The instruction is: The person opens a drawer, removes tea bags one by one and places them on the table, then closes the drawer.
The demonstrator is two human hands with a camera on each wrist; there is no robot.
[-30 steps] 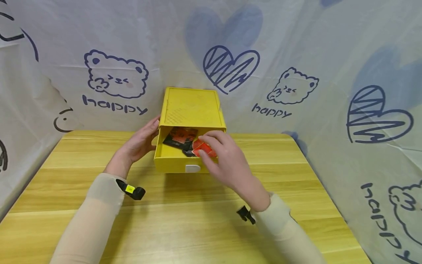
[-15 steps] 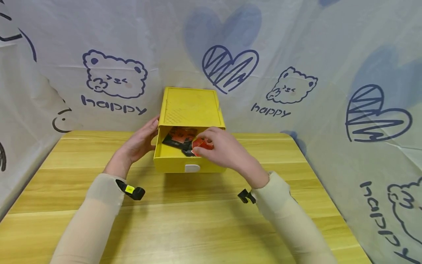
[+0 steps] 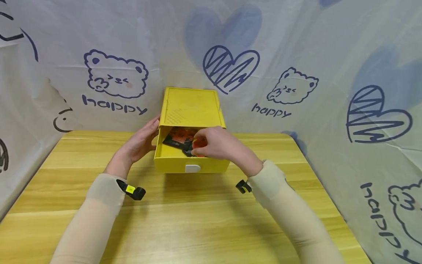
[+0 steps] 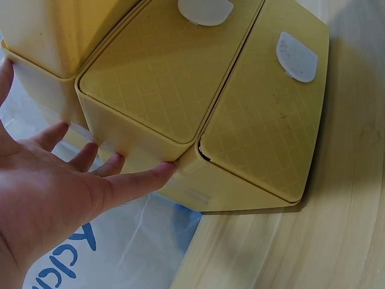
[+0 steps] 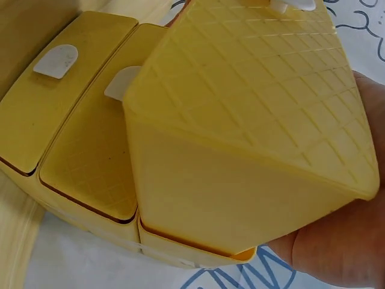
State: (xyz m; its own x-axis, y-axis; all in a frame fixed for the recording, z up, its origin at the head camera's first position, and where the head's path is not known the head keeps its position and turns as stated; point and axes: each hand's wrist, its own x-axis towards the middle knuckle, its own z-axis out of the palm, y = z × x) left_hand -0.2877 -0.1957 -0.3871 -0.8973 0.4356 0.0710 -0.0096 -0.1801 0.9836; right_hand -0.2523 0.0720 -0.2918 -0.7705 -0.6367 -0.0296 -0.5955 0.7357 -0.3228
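A yellow drawer cabinet (image 3: 192, 106) stands against the cloth backdrop, its top drawer (image 3: 174, 165) pulled out. My left hand (image 3: 140, 143) is at the cabinet's left side; in the left wrist view its fairly straight fingers touch the side wall. My right hand (image 3: 215, 145) reaches over the drawer's right part, thumb and fingers curled round a red packet (image 3: 199, 144), mostly hidden by the hand. Beside it in the drawer lies a black-and-red packet (image 3: 178, 138). The drawer hides most of my right hand (image 5: 337, 247) in the right wrist view.
Two lower drawers, one (image 4: 156, 78) above the other (image 4: 258, 114), are closed and have white pull tabs. The cabinet stands at the back of a wooden table (image 3: 184, 227). White cloth (image 3: 178, 44) with blue drawings hangs behind and at both sides.
My right hand has closed its thumb and fingers round the red packet and moved slightly left, its wrist turning inward. The left hand and the cabinet have stayed put.
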